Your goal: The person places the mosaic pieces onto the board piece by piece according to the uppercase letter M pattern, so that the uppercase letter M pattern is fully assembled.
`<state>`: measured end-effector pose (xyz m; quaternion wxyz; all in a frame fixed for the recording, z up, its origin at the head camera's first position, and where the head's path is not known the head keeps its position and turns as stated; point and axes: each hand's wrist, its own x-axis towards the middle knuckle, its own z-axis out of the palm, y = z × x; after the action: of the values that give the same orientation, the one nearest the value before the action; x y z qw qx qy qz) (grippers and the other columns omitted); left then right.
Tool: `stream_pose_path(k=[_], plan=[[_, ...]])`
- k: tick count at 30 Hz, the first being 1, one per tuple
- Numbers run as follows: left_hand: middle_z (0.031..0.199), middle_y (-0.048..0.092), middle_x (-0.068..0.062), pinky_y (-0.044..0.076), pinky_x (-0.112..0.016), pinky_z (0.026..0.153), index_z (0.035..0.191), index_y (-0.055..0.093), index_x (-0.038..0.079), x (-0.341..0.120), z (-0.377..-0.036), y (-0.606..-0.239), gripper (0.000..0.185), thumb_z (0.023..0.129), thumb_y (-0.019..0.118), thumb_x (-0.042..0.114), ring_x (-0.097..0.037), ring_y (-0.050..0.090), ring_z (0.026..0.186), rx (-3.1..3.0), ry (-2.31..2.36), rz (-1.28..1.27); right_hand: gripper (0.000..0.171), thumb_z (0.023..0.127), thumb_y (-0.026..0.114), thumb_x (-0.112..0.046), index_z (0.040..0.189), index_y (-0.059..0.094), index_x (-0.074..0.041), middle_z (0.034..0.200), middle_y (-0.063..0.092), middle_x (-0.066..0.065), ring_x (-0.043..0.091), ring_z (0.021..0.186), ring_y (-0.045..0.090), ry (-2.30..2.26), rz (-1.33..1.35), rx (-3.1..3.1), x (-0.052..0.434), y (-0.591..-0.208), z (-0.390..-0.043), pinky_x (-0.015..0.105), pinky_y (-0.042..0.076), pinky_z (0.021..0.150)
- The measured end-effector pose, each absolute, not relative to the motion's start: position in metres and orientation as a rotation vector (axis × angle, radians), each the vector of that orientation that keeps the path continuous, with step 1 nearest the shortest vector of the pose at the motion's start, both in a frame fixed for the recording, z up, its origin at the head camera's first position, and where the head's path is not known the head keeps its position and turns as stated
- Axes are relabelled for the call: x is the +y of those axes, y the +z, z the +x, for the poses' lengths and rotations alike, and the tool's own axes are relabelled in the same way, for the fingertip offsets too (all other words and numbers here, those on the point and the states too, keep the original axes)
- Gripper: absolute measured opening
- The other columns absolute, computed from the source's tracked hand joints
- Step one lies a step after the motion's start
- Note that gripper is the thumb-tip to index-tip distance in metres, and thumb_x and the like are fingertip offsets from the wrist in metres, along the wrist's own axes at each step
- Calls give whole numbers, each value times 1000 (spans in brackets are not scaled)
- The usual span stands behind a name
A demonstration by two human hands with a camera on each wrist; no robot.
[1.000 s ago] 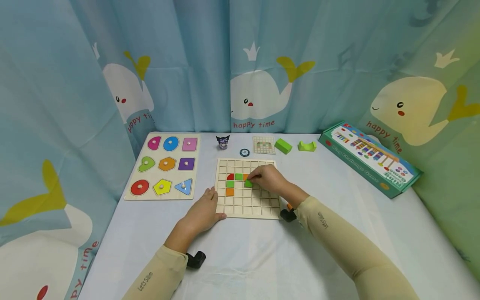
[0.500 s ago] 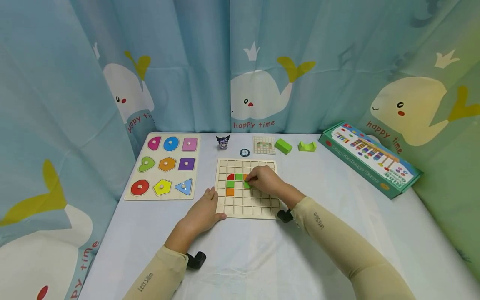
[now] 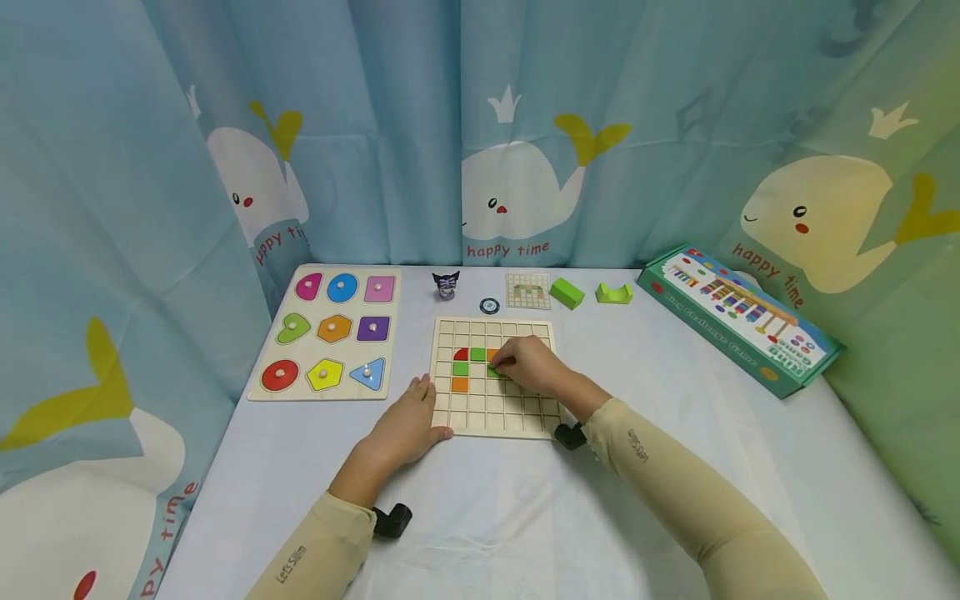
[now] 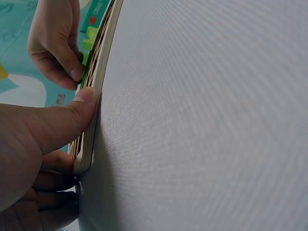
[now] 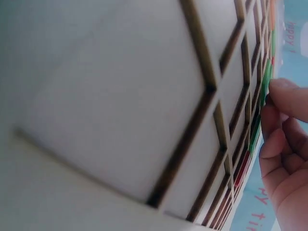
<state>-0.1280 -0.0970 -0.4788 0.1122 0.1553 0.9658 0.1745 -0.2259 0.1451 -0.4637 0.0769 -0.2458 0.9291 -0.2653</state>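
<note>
The left hand (image 3: 405, 425) lies flat against the near-left edge of the wooden grid board (image 3: 491, 417) on the tabletop (image 3: 675, 467), steadying it, while the right hand (image 3: 528, 365) pinches a green tile (image 3: 492, 372) over a mid-board cell, beside the coloured tiles already seated.

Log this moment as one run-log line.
left hand: braces grid board at its left edge | right hand: pinches green tile on the grid | placed tiles: red, green, orange
</note>
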Motion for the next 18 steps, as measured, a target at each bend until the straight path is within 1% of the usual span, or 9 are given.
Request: stream_pose_path(k=[10,18], plan=[[160,27,-25,27,-45,119,149,36,-12,-97,-127,-478,86,93,71,43,-38,22,150,2833,530,454,7,93,74,-9,96,79,-12,101,73,-2,17,97,65,-929,-686,2736,166,-459,-219,35,55,85],[160,27,-25,27,-46,119,149,36,-13,-97,-126,-477,86,93,71,42,-38,22,150,2829,545,449,6,93,74,-10,96,78,-10,97,71,-1,16,86,62,-951,-633,2760,186,-453,-212,34,53,77]])
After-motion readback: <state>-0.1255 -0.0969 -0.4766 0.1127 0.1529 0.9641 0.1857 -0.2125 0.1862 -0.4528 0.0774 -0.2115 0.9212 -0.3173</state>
